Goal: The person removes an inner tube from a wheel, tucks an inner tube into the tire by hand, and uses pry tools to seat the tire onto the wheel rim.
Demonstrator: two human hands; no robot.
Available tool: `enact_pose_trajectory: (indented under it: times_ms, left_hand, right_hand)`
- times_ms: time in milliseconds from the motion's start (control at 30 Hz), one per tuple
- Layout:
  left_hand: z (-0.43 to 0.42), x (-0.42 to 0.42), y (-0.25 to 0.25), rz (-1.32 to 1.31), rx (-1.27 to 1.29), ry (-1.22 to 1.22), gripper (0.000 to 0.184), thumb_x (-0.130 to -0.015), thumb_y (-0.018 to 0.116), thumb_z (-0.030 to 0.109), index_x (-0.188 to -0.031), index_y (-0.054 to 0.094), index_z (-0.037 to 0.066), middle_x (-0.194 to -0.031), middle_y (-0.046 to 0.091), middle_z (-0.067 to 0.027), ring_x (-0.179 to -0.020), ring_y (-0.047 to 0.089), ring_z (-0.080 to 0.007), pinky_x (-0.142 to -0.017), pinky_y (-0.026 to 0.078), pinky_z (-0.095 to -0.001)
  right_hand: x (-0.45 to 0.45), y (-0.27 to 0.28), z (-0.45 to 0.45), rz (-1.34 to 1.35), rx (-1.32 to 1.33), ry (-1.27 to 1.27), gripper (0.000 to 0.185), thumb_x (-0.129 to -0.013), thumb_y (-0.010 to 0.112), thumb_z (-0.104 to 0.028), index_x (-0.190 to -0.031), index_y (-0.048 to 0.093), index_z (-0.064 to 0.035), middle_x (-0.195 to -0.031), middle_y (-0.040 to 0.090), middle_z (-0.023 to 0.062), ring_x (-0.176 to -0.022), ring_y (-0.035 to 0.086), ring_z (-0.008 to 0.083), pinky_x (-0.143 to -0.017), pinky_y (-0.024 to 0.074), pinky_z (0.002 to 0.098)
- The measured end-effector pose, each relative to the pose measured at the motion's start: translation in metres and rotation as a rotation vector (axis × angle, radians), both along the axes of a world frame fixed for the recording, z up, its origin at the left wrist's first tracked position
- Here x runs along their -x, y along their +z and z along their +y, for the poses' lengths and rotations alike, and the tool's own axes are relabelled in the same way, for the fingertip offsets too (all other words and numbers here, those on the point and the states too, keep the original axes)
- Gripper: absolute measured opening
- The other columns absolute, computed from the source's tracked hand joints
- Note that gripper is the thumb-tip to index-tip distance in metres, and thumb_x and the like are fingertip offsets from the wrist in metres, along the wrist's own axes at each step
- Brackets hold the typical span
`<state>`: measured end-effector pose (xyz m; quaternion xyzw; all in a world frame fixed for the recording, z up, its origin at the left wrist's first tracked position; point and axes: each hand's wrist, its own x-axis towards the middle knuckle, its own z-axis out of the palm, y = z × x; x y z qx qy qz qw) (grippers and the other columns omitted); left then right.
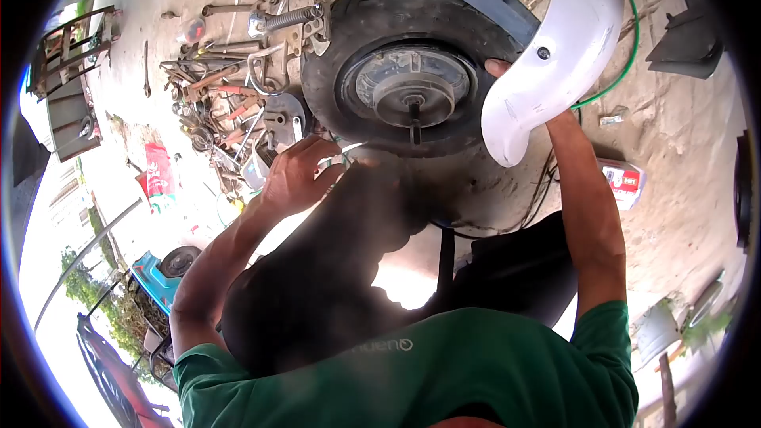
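My left hand (301, 174) hovers over my left knee, beside the tyre's lower left edge. Its fingers are bent, with a gap between them and the thumb, and I see nothing held in them. My right hand (497, 68) is mostly hidden under a white curved plastic fender (547, 55); one fingertip shows at the fender's left edge, against the tyre. Whether it grips the fender or rests on the tyre is unclear. Between my hands is a black-tyred wheel (317, 63) with a metal hub (412, 99) and a protruding axle (414, 123).
Several wrenches and loose tools (230, 99) lie in a pile on the floor left of the wheel. A coil spring shock absorber (289, 19) is above them. A green cable (626, 63) curves behind the fender. A red-and-white box (622, 182) stands by my right forearm.
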<state>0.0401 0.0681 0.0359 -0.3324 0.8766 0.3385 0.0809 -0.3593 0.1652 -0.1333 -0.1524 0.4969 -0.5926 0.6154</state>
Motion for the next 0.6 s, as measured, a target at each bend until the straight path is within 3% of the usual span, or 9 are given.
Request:
enact_pose_trajectory:
  times_ms: [133, 200, 267, 367, 400, 533, 600]
  left_hand:
    - [0.018, -0.072, -0.073, -0.282, 0.010, 0.204, 0.040, -0.085, 0.076, 0.012, -0.123, 0.064, 0.007, -0.116, 0.067, -0.0145, -0.101, 0.068, -0.0361, -0.083, 0.056, -0.0478]
    - [0.027, -0.096, -0.113, -0.300, 0.184, 0.133, 0.040, -0.083, 0.075, 0.011, -0.122, 0.063, 0.008, -0.118, 0.065, -0.0148, -0.106, 0.064, -0.0373, -0.085, 0.054, -0.0506]
    - [0.027, -0.101, -0.135, -0.280, 0.332, 0.106, 0.022, -0.087, 0.071, 0.015, -0.108, 0.066, 0.009, -0.106, 0.065, -0.0109, -0.099, 0.062, -0.0353, -0.082, 0.053, -0.0510]
    - [0.030, -0.100, -0.123, -0.228, 0.326, 0.109, 0.016, -0.089, 0.071, 0.015, -0.102, 0.068, 0.007, -0.099, 0.067, -0.0096, -0.098, 0.062, -0.0345, -0.081, 0.051, -0.0487]
    - [0.029, -0.106, -0.118, -0.123, 0.291, 0.113, 0.018, -0.090, 0.072, 0.015, -0.105, 0.068, 0.004, -0.097, 0.068, -0.0119, -0.093, 0.065, -0.0356, -0.079, 0.051, -0.0473]
    - [0.020, -0.106, -0.068, 0.000, 0.055, 0.194, 0.020, -0.093, 0.071, 0.014, -0.108, 0.066, 0.001, -0.088, 0.066, -0.0158, -0.080, 0.066, -0.0387, -0.070, 0.053, -0.0459]
    - [0.010, -0.096, -0.033, -0.085, -0.127, 0.228, 0.020, -0.092, 0.072, 0.010, -0.109, 0.067, 0.001, -0.092, 0.068, -0.0173, -0.083, 0.066, -0.0381, -0.072, 0.053, -0.0433]
  right_hand:
    - [0.018, -0.047, 0.003, 0.012, 0.068, 0.061, 0.073, -0.085, 0.085, -0.031, -0.144, 0.054, -0.0036, -0.134, 0.064, 0.0081, -0.124, 0.056, 0.0206, -0.109, 0.0400, 0.0350]
    - [0.022, -0.053, 0.007, 0.090, 0.073, 0.095, 0.080, -0.084, 0.086, -0.032, -0.150, 0.051, -0.0032, -0.140, 0.063, 0.0093, -0.131, 0.055, 0.0219, -0.116, 0.0375, 0.0355]
    - [-0.006, 0.029, -0.003, 0.450, -0.064, 0.141, 0.083, -0.082, 0.088, -0.034, -0.150, 0.052, -0.0042, -0.140, 0.064, 0.0096, -0.130, 0.058, 0.0244, -0.113, 0.0411, 0.0354]
    - [-0.010, 0.021, -0.004, 0.348, 0.012, 0.101, 0.082, -0.080, 0.086, -0.030, -0.150, 0.052, -0.0046, -0.140, 0.063, 0.0114, -0.129, 0.058, 0.0281, -0.114, 0.0418, 0.0366]
    - [-0.002, 0.014, -0.005, 0.443, 0.020, 0.134, 0.082, -0.080, 0.085, -0.028, -0.150, 0.051, -0.0043, -0.142, 0.062, 0.0123, -0.131, 0.058, 0.0299, -0.116, 0.0410, 0.0386]
    - [0.011, -0.008, -0.002, 0.453, 0.011, 0.174, 0.082, -0.079, 0.083, -0.027, -0.150, 0.050, -0.0030, -0.142, 0.062, 0.0132, -0.130, 0.059, 0.0312, -0.115, 0.0425, 0.0411]
    - [0.009, -0.004, -0.002, 0.444, -0.015, 0.164, 0.081, -0.079, 0.082, -0.025, -0.149, 0.050, -0.0021, -0.141, 0.063, 0.0141, -0.129, 0.060, 0.0318, -0.113, 0.0440, 0.0417]
